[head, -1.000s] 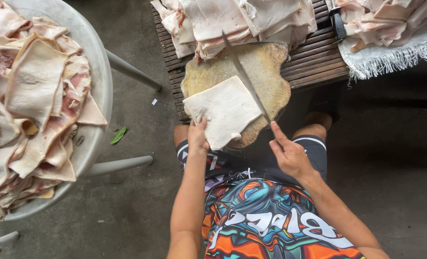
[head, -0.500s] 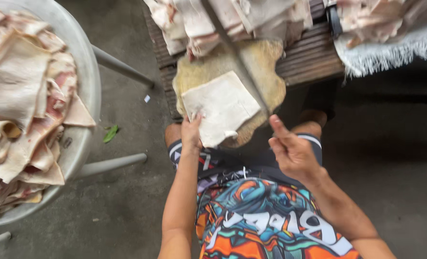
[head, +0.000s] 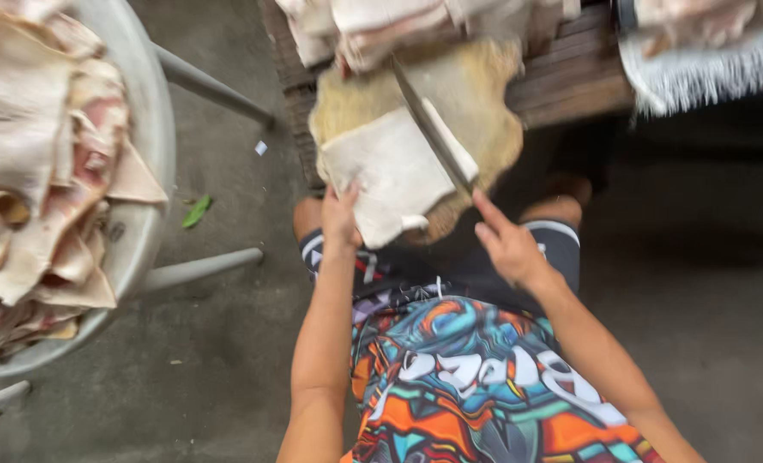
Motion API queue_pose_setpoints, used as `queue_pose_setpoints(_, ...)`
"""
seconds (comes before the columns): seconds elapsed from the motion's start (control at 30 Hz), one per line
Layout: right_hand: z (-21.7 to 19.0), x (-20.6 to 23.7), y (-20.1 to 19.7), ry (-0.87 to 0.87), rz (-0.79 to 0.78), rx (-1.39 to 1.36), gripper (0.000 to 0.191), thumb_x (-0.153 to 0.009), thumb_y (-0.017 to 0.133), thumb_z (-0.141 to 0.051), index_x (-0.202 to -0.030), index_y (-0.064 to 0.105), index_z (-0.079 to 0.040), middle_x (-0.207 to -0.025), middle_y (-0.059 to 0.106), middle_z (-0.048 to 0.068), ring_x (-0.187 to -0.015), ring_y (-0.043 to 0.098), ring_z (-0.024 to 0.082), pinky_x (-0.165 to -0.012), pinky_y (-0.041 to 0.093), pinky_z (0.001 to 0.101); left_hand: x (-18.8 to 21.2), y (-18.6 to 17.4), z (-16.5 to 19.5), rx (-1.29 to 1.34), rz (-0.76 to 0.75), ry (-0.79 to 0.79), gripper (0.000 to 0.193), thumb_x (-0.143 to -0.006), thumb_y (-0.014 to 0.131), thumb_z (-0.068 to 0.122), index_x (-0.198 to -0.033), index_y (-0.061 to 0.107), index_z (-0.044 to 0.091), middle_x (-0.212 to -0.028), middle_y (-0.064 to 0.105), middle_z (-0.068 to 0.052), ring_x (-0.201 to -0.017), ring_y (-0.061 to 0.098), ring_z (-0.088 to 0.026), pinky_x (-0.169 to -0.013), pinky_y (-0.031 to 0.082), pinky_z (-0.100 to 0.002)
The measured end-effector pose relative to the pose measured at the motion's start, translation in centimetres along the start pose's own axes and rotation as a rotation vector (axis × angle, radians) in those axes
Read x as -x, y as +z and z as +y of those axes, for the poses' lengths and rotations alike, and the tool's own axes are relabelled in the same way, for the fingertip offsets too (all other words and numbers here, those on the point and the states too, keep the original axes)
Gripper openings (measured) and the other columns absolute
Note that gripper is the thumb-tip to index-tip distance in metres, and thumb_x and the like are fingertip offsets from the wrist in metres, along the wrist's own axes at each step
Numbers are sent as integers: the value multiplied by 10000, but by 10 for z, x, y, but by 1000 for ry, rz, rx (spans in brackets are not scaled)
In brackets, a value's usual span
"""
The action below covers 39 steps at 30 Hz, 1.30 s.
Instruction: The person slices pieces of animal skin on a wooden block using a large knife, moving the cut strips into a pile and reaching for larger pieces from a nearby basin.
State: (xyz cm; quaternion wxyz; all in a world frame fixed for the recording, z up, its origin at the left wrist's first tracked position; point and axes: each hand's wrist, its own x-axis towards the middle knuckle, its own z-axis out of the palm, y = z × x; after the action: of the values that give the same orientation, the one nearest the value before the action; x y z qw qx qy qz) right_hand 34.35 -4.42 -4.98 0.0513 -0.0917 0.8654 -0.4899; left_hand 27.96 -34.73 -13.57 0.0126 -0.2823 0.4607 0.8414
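The pale slab of skin (head: 394, 171) lies flat on the round wooden chopping block (head: 484, 94), its near edge overhanging the block. The left hand (head: 340, 219) pinches that near edge, fingers closed on it. The right hand (head: 508, 244) grips the handle of a long knife (head: 433, 129), index finger extended; the blade lies diagonally across the slab.

Person wears shorts (head: 484, 386) printed in a busy graffiti pattern of orange, teal, blue and white, with dark leg panels edged in white stripes. Both forearms are bare, without sleeves. No gloves, watch or rings visible on left hand (head: 340, 221) or right hand (head: 508, 244).
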Motion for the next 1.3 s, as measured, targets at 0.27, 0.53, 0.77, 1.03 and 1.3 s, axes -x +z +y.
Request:
queue_pose_setpoints(0.27,1,-4,-12,46,36,93,580,-1020,579,-237,-1570,410,-305,-829,717,185,-733,721,315,-716,565,385,-6,22,-17,2,-22,67,363,-970,592,-12,-1333,588,4,-1199,694,-121,-1030,682,-226,-911,571,-374)
queue_pose_setpoints(0.53,-7,-11,20,105,-112,118,591,-1023,588,-217,-1579,408,-304,-859,715,209,-823,695,404,-755,541,418,-6,32,-23,133,-8,20,361,-955,581,-20,-1314,577,24,-1171,689,-123,-1018,687,-221,-921,573,-379)
queue_pose_setpoints(0.77,-53,10,-49,-268,90,-218,653,-1048,601,-63,-1596,344,-309,-649,586,18,-504,535,106,-516,504,240,-4,30,-25,22,0,81,387,-985,588,-25,-1371,574,-35,-1237,683,-138,-1073,678,-230,-947,559,-361)
queue_pose_setpoints(1.03,-14,-13,10,-367,121,123,720,-1043,559,-138,-1659,266,-366,-858,683,93,-650,653,232,-593,516,314,-3,31,-25,108,-5,44,463,-957,574,-3,-1417,529,-6,-1262,684,-129,-1098,681,-228,-958,559,-359)
queue_pose_setpoints(1.3,7,-16,1,530,-210,-362,632,-1026,523,-227,-1617,347,-365,-626,514,135,-498,506,177,-518,505,388,-3,38,-22,86,-41,59,453,-970,608,22,-1413,535,-38,-1276,686,-146,-1089,690,-238,-954,565,-379)
